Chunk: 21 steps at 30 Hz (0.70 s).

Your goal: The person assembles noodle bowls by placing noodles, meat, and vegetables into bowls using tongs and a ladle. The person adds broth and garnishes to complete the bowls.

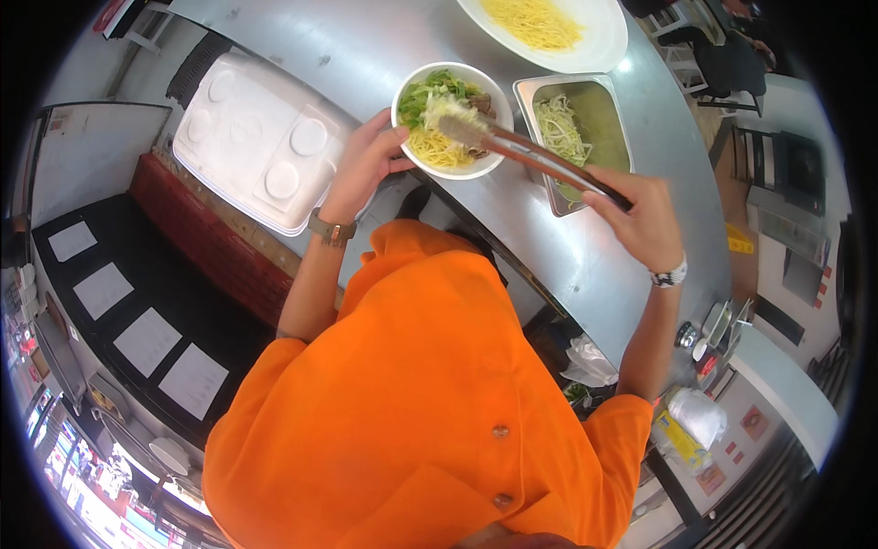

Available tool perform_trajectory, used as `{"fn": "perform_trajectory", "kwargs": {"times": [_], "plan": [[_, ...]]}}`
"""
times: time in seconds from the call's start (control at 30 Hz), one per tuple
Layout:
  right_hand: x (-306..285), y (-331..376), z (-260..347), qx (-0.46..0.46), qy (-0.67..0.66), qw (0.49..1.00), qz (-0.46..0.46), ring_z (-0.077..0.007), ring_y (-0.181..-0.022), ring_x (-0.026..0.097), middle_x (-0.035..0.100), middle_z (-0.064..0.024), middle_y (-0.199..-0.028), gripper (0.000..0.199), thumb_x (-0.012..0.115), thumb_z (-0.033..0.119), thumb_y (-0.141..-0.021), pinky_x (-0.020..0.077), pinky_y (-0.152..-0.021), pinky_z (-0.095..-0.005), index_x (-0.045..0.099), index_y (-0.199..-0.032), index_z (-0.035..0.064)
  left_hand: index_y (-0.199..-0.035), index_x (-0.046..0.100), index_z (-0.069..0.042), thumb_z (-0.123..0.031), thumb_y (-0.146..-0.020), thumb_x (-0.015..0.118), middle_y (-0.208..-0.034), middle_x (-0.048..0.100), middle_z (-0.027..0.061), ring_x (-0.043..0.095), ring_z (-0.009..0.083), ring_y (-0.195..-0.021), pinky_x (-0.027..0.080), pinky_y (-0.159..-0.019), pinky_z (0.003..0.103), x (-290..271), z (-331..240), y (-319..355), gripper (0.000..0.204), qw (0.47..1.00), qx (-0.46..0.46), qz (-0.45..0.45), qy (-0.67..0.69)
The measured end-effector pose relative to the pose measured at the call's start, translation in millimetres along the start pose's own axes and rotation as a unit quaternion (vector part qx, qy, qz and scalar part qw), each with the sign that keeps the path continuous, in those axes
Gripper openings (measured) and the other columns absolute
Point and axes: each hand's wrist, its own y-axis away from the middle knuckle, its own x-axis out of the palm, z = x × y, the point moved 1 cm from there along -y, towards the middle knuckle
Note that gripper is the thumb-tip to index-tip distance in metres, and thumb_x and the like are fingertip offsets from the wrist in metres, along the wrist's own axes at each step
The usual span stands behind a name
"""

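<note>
A round white bowl (pixel 494 165) stands at the near edge of the metal counter, with yellow noodles (pixel 439 148), chopped greens (pixel 444 87) and brown meat pieces in it. My left hand (pixel 370 151) grips the bowl's left rim. In my right hand (pixel 640 215) is a pair of tongs (pixel 549 160), closed around its handle end. The tongs' tips are over the middle of the bowl, at a pale shredded clump (pixel 448 112); whether they pinch it I cannot tell. Bean sprouts (pixel 561 130) lie in the rectangular steel pan (pixel 608 137) right of the bowl.
A large white plate (pixel 599 50) with yellow noodles is at the far side of the metal counter (pixel 567 265). A white lidded box (pixel 242 137) stands to the left. Paper sheets (pixel 146 340) lie on a black surface at the far left. A chair (pixel 722 69) is beyond the counter.
</note>
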Motion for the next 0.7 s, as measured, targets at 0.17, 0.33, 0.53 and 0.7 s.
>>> {"fn": "perform_trajectory", "kwargs": {"times": [0.17,0.33,0.53,0.7], "plan": [[9,-4,17,-0.040,0.091,0.995,0.017,-0.0290,-0.069,0.066,0.071,-0.0127,-0.083,0.033,0.075,0.026,-0.081,0.0509,-0.065,-0.0365,0.073,-0.110,0.0096,-0.141,0.041,0.005,-0.024,-0.098,0.052,-0.130,0.058,0.0159,0.061,0.0211,-0.114,0.053,-0.096,0.037,-2,0,-4,0.054,0.999,-0.018,0.019,-0.032],[-9,1,24,-0.019,0.133,0.991,0.000,-0.0251,-0.068,0.066,0.069,-0.0103,-0.078,0.035,0.077,0.024,-0.080,0.0505,-0.063,-0.0359,0.072,-0.113,0.0105,-0.141,0.041,0.005,-0.020,-0.097,0.053,-0.124,0.061,0.0138,0.065,0.0192,-0.106,0.055,-0.093,0.034,-2,1,-3,0.053,1.000,-0.013,-0.003,0.021],[-29,7,16,-0.028,0.137,0.987,-0.074,-0.0232,-0.064,0.065,0.069,-0.0100,-0.078,0.035,0.076,0.021,-0.081,0.0504,-0.062,-0.0348,0.072,-0.115,0.0115,-0.143,0.039,0.004,-0.020,-0.096,0.052,-0.127,0.059,0.0133,0.064,0.0196,-0.108,0.055,-0.094,0.036,-4,6,-3,0.054,0.998,-0.009,-0.015,0.060],[-6,-6,28,-0.068,0.165,0.984,-0.027,-0.0234,-0.067,0.068,0.070,-0.0115,-0.080,0.031,0.076,0.021,-0.082,0.0515,-0.062,-0.0332,0.073,-0.112,0.0119,-0.143,0.040,0.004,-0.019,-0.097,0.051,-0.127,0.059,0.0128,0.063,0.0191,-0.109,0.055,-0.093,0.036,-2,6,-3,0.053,0.999,0.001,-0.005,0.050]]}}
